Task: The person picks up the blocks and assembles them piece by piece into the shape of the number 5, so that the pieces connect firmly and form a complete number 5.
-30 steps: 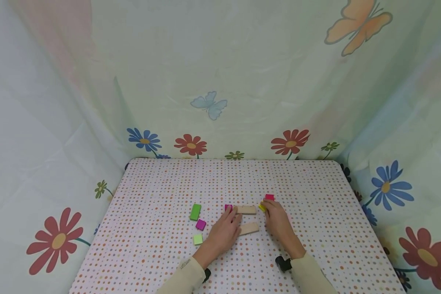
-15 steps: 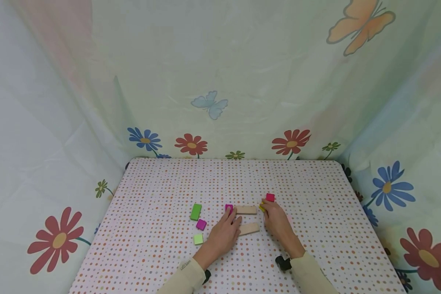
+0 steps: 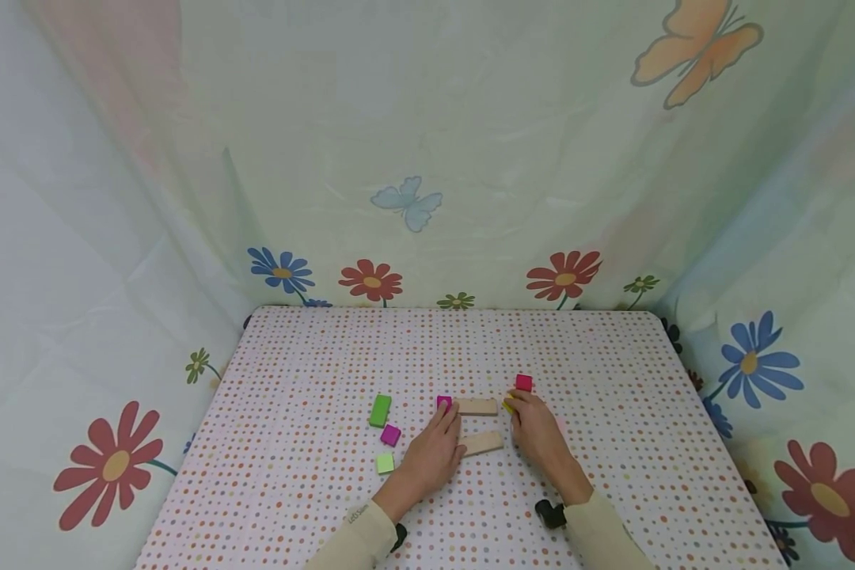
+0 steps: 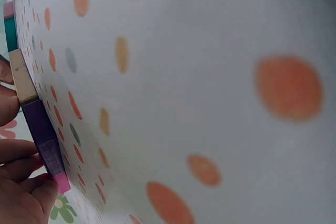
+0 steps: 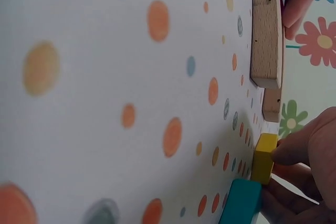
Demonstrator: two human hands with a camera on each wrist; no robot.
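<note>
In the head view my left hand (image 3: 431, 457) rests with its fingertips on a magenta block (image 3: 444, 402). A dark purple block (image 4: 41, 124) lies in line with a wooden block (image 4: 23, 77) under that hand's fingers in the left wrist view; the head view hides the purple one. Across from it, my right hand (image 3: 540, 431) pinches a small yellow block (image 5: 264, 158) between thumb and fingers. A teal block (image 5: 241, 203) sits right beside the yellow one, covered by the hand in the head view. Two wooden blocks, a far one (image 3: 477, 407) and a near one (image 3: 483, 443), lie between the hands.
Just beyond the right hand is a red block (image 3: 523, 382). To the left lie a green block (image 3: 380, 411), a purple-pink block (image 3: 390, 435) and a light green block (image 3: 385, 463). The dotted tabletop (image 3: 313, 364) is backed by a printed curtain (image 3: 299, 158).
The right fingertips have shifted slightly toward the body, along with the yellow block. The left thumb has drawn in closer to the fingers. Other blocks look unmoved.
</note>
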